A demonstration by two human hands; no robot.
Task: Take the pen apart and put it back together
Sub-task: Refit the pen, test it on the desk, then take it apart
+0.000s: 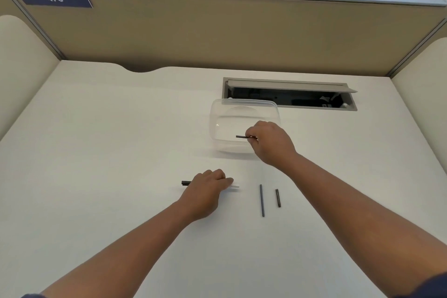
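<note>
The pen lies in pieces. The left hand (205,189) closes over the barrel (185,183) flat on the desk (96,152); the right hand (268,143) pinches a short dark piece (242,136) above the clear tub (242,123). A thin refill (262,200) and a shorter rod (278,198) lie near, just apart. All of it looks light, stiff and slick, likely to roll; best pinched mid-length.

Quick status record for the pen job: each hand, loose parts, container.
left hand: on the desk, closed over a pen piece, dark end out one side, white tip out the other
right hand: over the clear container, pinching a short dark part
loose parts: long thin rod and shorter dark piece, lying side by side, apart
stage: pen disassembled
</note>
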